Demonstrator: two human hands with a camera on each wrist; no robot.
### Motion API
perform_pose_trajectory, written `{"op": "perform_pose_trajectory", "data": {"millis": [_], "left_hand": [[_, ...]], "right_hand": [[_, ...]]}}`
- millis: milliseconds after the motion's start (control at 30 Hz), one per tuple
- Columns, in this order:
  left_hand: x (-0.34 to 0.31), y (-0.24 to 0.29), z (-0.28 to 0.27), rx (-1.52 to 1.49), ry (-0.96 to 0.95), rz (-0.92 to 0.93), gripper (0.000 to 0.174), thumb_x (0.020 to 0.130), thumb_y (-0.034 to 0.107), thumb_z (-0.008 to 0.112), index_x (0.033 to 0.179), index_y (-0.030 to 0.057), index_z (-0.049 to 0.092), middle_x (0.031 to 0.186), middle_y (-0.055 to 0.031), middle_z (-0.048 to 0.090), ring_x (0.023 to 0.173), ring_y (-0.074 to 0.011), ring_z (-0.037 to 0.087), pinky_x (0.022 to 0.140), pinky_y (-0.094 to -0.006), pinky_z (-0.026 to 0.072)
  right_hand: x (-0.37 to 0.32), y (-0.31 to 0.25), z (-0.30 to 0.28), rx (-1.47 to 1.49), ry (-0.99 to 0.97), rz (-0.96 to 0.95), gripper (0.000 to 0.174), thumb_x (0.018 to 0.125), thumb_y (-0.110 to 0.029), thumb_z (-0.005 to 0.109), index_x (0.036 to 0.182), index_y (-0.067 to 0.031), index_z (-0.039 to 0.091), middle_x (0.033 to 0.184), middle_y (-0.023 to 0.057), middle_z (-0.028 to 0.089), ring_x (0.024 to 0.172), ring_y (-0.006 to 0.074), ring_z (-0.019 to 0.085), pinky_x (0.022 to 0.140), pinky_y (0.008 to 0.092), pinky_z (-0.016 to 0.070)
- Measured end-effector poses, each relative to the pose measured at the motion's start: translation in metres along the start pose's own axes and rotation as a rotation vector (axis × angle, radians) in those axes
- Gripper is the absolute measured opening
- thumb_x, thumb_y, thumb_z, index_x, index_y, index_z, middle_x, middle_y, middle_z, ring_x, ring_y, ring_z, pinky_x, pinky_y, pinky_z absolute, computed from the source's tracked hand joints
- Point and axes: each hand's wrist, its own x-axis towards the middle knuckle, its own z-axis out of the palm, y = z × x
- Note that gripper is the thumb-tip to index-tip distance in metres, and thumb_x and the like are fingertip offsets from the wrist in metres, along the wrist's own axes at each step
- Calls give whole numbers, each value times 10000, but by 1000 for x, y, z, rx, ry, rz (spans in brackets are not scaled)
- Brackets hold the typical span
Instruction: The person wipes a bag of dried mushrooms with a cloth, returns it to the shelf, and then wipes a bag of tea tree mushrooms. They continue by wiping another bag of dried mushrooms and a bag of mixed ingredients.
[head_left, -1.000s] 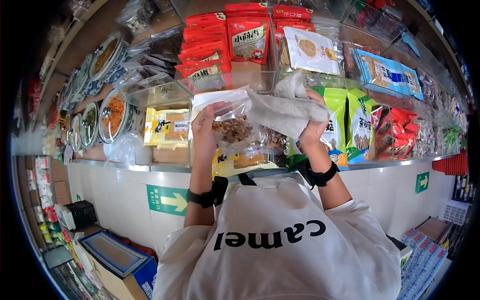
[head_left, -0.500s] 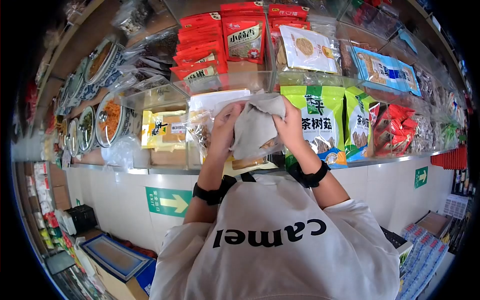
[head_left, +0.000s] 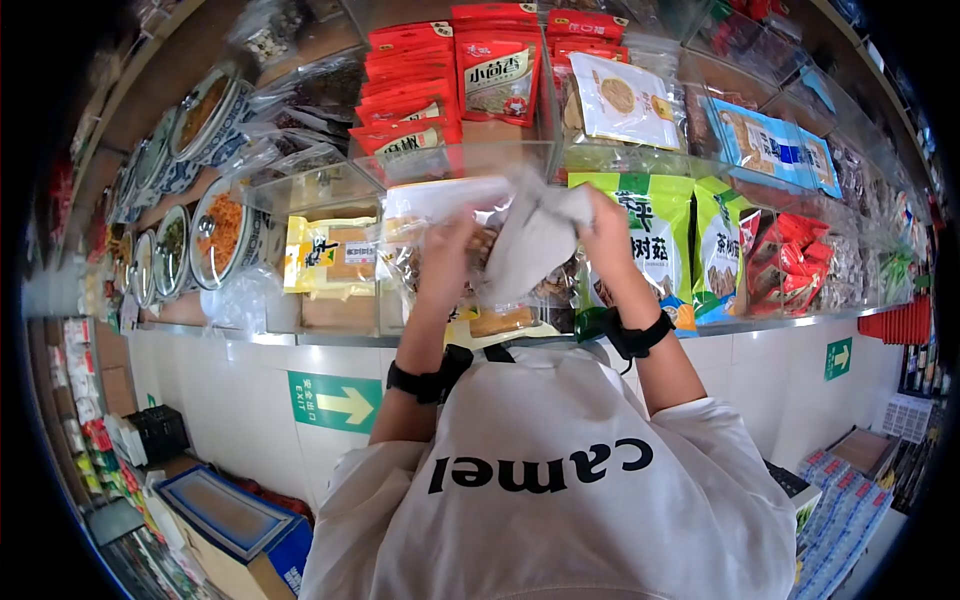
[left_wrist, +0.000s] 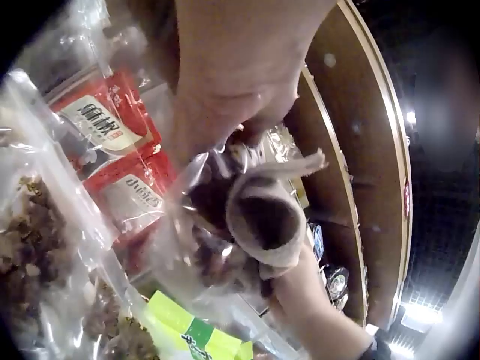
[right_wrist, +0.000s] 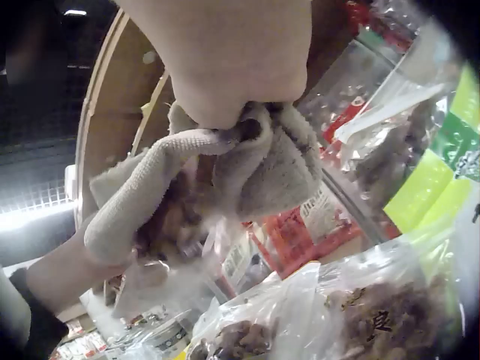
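Note:
My right hand (head_left: 604, 235) grips a grey towel-like cloth (head_left: 530, 245), bunched under the fingers in the right wrist view. The cloth (right_wrist: 274, 169) hangs in folds there, over a clear plastic bag of brown dried pieces (right_wrist: 174, 225). My left hand (head_left: 448, 262), blurred by motion in the head view, pinches that bag (left_wrist: 214, 214) from above in the left wrist view. Beside the bag, the cloth (left_wrist: 266, 225) curls into a loop. Both hands are raised over the front compartments of the display, where a bag with a white top (head_left: 440, 195) lies.
Green bags (head_left: 655, 230) stand just right of my right hand. Red spice packets (head_left: 410, 95) fill a compartment behind clear dividers. Yellow packets (head_left: 330, 255) lie to the left, near lidded bowls (head_left: 220, 235). The counter's metal edge (head_left: 270, 338) runs in front of my body.
The cloth went from spread beside the bag, to wrapped over it between both hands, to being drawn up on the right. Both hands first came closer together, then parted somewhat.

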Motion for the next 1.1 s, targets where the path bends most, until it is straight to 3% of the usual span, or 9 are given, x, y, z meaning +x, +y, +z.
{"op": "perform_pose_trajectory", "data": {"millis": [167, 233, 300, 433, 633, 767, 967, 1033, 1100], "left_hand": [[5, 17, -29, -185, 148, 105, 314, 854, 319, 564, 999, 41, 545, 916, -41, 607, 763, -109, 572, 652, -220, 434], [9, 16, -34, -217, 177, 113, 325, 865, 307, 549, 1054, 44, 531, 1016, -49, 584, 874, -117, 561, 736, -265, 453], [11, 17, -31, -269, 174, 172, 470, 939, 357, 342, 1179, -30, 456, 1211, -126, 493, 1072, -218, 500, 914, -352, 404], [10, 15, -29, -252, 155, 210, 516, 937, 404, 302, 1237, -6, 395, 1271, -124, 428, 1118, -229, 459, 929, -364, 393], [8, 9, -6, -363, 157, 160, 495, 937, 411, 294, 1275, 56, 364, 1267, -105, 424, 1126, -235, 452, 918, -380, 398], [0, -5, 11, -512, 120, 87, 401, 903, 254, 481, 1243, 63, 387, 1162, -80, 503, 1035, -213, 520, 845, -395, 454], [2, -14, 0, -494, 44, -89, 403, 865, 214, 540, 1225, 91, 409, 1116, -77, 527, 1034, -234, 520, 768, -441, 475], [0, -10, 3, -508, 39, -93, 413, 868, 268, 526, 1222, 84, 418, 1125, -79, 531, 1058, -231, 505, 814, -420, 450], [-3, -7, 12, -618, 21, -38, 431, 892, 341, 469, 1226, 74, 417, 1166, -77, 513, 1082, -223, 489, 891, -390, 404]], "right_hand": [[4, 10, -26, 122, 214, 226, 260, 736, 26, 515, 994, 40, 539, 873, 197, 608, 810, 289, 603, 711, 321, 458], [5, 2, -28, 138, 293, 253, 238, 762, 11, 508, 996, 35, 542, 863, 176, 616, 800, 240, 606, 711, 299, 451], [7, -10, -28, 273, 437, 249, 216, 817, -70, 494, 990, 49, 545, 840, 107, 611, 787, 151, 540, 738, 271, 419], [1, -15, -12, 406, 441, 249, 218, 822, -33, 464, 1025, 29, 514, 905, 117, 599, 850, 168, 547, 781, 283, 415], [-9, -35, 33, 391, 76, 197, 289, 879, -86, 417, 1158, -10, 406, 983, 192, 551, 929, 270, 538, 845, 326, 394], [5, -30, 38, 423, 92, 189, 351, 870, -92, 427, 1210, -29, 361, 1032, 220, 526, 996, 304, 523, 868, 338, 386], [15, -45, 18, 292, 247, 58, 468, 756, -33, 498, 1216, -45, 412, 1122, 212, 506, 1049, 340, 499, 897, 368, 376], [5, -55, 17, 147, 167, -260, 558, 661, -58, 575, 1206, -66, 454, 1166, 184, 490, 1065, 334, 487, 902, 392, 378], [-7, -75, 23, -38, -100, -319, 659, 579, -87, 633, 1216, -105, 465, 1230, 142, 443, 1072, 314, 467, 898, 405, 374]]}}
